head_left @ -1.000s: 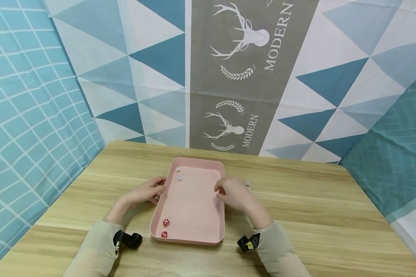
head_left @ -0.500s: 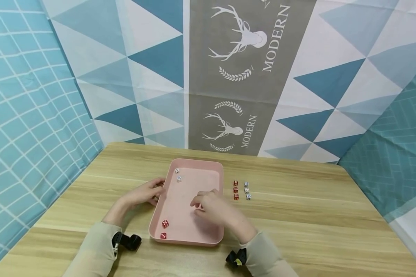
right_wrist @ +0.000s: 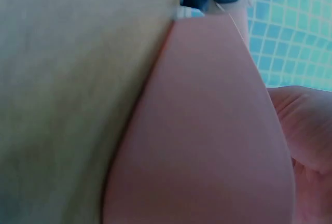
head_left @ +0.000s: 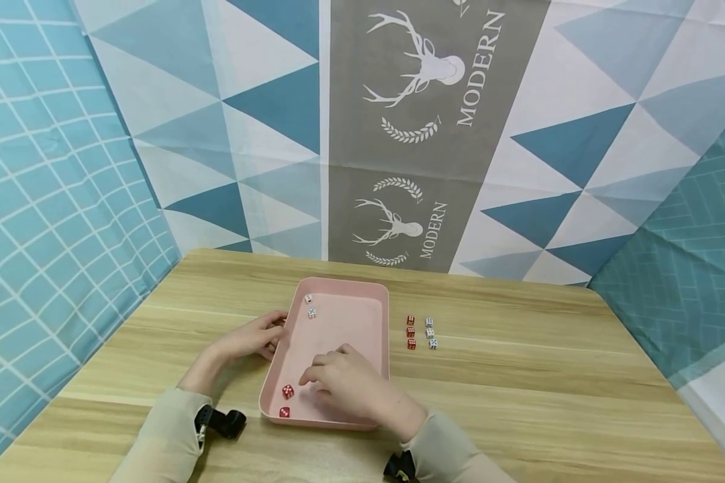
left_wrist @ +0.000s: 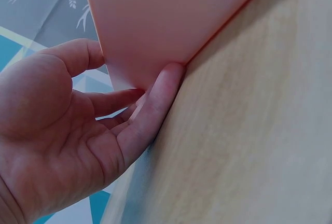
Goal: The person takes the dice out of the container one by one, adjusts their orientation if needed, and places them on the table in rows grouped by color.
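Note:
A shallow pink tray [head_left: 344, 288] lies on the wooden table. In it, two white dice, one of them a white die [head_left: 312, 313], sit near the far left corner. Two red dice, one of them a red die [head_left: 287, 391], are at the near left. My left hand [head_left: 250, 339] rests against the tray's left outer wall; in the left wrist view its fingertips touch the pink wall [left_wrist: 150, 32]. Over the near half of the tray hovers my right hand [head_left: 347, 386], fingers loosely bent toward the red dice, nothing visible in them. The right wrist view mostly shows the tray's outside.
Right of the tray stand two short columns of dice, one red [head_left: 411, 332] and one white [head_left: 430, 333]. A patterned cloth [head_left: 399, 134] hangs behind the table [head_left: 519, 335]. Both wrists wear black cameras, such as the left wrist camera [head_left: 232, 424].
My right hand has moved left and nearer from the tray's right edge, uncovering the dice columns and coming close to the red dice. My left hand stays at the tray's side.

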Tool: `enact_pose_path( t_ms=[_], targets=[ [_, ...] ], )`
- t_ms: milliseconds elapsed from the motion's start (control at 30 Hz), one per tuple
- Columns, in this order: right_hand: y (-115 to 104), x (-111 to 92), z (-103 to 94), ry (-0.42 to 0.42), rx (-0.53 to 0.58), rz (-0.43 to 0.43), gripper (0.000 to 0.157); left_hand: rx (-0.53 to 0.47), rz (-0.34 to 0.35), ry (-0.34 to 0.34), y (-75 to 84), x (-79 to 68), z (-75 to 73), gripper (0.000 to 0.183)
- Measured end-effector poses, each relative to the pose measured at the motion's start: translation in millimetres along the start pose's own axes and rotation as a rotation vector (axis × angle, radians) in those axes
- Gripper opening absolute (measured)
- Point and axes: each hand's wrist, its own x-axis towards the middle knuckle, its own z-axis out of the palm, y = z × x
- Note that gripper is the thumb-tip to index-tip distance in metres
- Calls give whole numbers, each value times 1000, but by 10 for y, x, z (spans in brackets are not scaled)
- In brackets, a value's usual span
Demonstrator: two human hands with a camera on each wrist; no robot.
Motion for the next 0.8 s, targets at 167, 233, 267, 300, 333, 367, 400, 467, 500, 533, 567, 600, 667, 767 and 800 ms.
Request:
enact_pose_path(
  t_ms=[167,233,267,300,333,367,400,467,500,533,567,600,667,767,800],
  targets=[
    [-96,44,29,-29,-41,-59,19,0,5,-3,-11,-4,1,53],
    [-122,61,46,-36,-57,-84,19,-3,6,-2,-15,-4,1,53],
    [-133,66,54,-39,-61,-96,19,-4,5,-1,-16,-3,2,53],
    [-141,73,63,-44,-60,-105,19,-5,5,-1,-17,-3,2,53],
    [-148,79,70,-50,-59,-115,20,-5,6,-1,-17,-1,1,53],
    [-152,86,76,-56,-54,-124,21,-4,6,-2,-17,1,1,53],
    [-155,91,79,-60,-49,-135,21,-4,6,-3,-17,3,0,53],
    [-157,102,82,-68,-33,-155,22,-3,7,-1,-18,4,-3,53],
    [-156,107,82,-70,-25,-164,22,-2,8,0,-18,4,-4,53],
    [-154,111,81,-73,-17,-172,21,-2,8,0,-18,5,-5,53],
    [-152,115,78,-74,-10,-180,21,-1,8,1,-18,5,-6,53],
    [-150,117,76,-75,-9,-188,21,-1,7,2,-19,5,-6,53],
    [-148,123,72,-77,-4,-200,21,1,7,2,-20,6,-7,53],
    [-152,134,74,-89,-8,-216,24,2,10,-2,-21,4,-7,53],
    [-154,138,77,-98,-3,-218,25,1,11,-3,-20,3,-5,53]
  ],
)
